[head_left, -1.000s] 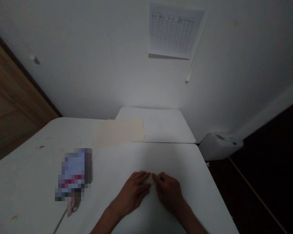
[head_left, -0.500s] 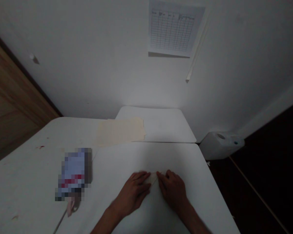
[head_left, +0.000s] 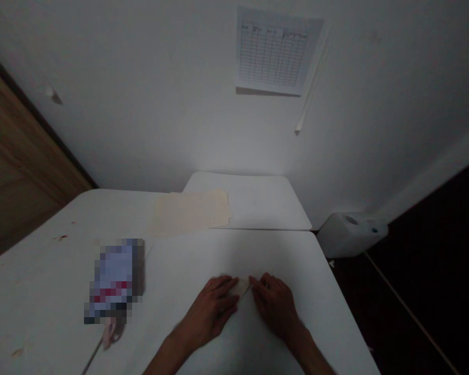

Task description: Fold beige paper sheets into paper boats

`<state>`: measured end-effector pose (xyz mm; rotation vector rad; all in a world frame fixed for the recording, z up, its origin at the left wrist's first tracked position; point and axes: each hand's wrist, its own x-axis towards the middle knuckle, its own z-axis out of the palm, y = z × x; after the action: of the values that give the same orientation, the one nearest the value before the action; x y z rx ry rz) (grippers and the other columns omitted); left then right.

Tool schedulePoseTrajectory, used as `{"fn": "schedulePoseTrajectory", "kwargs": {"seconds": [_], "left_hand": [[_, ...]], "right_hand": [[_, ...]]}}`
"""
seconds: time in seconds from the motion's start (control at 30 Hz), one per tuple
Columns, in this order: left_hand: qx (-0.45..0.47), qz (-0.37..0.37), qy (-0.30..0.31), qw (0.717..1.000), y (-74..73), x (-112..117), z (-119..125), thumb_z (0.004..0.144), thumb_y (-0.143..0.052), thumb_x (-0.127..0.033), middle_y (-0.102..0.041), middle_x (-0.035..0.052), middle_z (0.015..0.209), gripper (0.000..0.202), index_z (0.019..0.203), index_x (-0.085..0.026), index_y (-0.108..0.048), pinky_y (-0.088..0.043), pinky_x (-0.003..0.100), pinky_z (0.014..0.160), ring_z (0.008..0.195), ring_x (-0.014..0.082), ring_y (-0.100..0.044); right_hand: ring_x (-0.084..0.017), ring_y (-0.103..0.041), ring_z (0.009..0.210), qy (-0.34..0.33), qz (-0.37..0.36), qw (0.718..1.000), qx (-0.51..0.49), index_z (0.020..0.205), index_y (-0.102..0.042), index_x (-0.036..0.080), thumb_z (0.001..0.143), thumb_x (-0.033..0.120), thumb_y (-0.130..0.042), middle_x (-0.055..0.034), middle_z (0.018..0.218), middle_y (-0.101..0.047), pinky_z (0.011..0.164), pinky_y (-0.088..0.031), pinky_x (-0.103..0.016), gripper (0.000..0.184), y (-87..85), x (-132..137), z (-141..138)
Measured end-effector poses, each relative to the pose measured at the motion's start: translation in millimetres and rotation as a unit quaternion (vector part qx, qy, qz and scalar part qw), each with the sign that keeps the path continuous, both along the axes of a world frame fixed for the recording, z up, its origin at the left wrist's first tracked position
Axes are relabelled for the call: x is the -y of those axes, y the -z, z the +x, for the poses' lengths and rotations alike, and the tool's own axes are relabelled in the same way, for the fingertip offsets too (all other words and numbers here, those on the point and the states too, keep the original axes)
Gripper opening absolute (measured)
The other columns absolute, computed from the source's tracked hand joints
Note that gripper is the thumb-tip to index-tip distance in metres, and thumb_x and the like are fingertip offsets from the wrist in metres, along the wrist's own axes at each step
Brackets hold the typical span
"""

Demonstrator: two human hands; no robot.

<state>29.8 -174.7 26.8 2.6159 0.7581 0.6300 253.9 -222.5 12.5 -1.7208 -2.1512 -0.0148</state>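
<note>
A small piece of folded pale paper lies on the white table between my two hands. My left hand holds its left side down, fingers bent over it and the thumb along the near edge. At the opposite corner, the fingertips of my right hand are drawn together on the paper. Most of the sheet is covered by my fingers, so its full shape is hidden.
Flat cream sheets lie at the back of the table. A pixelated blue-white packet with a pinkish strip is on the left. A white plastic jerrycan stands beyond the right edge. A printed chart hangs on the wall.
The view has shifted slightly. My right fingertips have moved a little along the paper's right corner, and both hands stay on it.
</note>
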Motion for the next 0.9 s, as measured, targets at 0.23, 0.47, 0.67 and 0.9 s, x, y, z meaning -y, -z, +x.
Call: {"fn": "schedulePoseTrajectory", "kwargs": {"seconds": [0.23,0.47,0.67,0.9], "left_hand": [[-0.019,0.015,-0.008,1.0,-3.1,3,3,0.089,-0.053,-0.017,-0.056,0.0062,0.135,0.026,0.11,-0.025,-0.065,-0.042,0.051,0.101,0.124,0.0282,-0.048],[-0.028,0.014,-0.003,0.999,-13.0,6,6,0.09,-0.051,-0.018,-0.054,0.0075,0.137,0.024,0.108,-0.023,-0.065,-0.04,0.05,0.102,0.125,0.0275,-0.047],[-0.028,0.023,-0.013,0.999,-12.4,5,9,0.094,-0.046,-0.018,-0.058,0.0066,0.131,0.023,0.103,-0.023,-0.066,-0.043,0.047,0.1,0.121,0.026,-0.05],[-0.001,0.028,-0.026,0.999,1.9,6,7,0.092,-0.05,-0.018,-0.057,0.0061,0.132,0.019,0.1,-0.023,-0.067,-0.043,0.047,0.102,0.123,0.0267,-0.047]], "right_hand": [[-0.016,-0.056,0.076,0.0,-0.024,1.0,0.001,0.113,-0.061,0.027,0.094,0.023,-0.049,-0.0031,0.086,-0.06,0.069,-0.04,-0.026,0.023,-5.8,-4,-16],[-0.018,-0.057,0.077,-0.001,-0.038,0.999,0.038,0.123,-0.056,0.029,0.092,0.021,-0.051,-0.0042,0.089,-0.061,0.068,-0.04,-0.028,0.033,-6.6,-4,-19],[-0.019,-0.058,0.08,0.015,-0.061,0.998,0.024,0.125,-0.054,0.029,0.09,0.018,-0.05,-0.004,0.091,-0.062,0.07,-0.041,-0.03,0.037,-4.7,-3,-25],[-0.019,-0.058,0.082,0.026,-0.078,0.997,0.007,0.126,-0.053,0.033,0.087,0.014,-0.053,-0.0033,0.092,-0.062,0.071,-0.04,-0.029,0.044,-6.2,-3,-31]]}}
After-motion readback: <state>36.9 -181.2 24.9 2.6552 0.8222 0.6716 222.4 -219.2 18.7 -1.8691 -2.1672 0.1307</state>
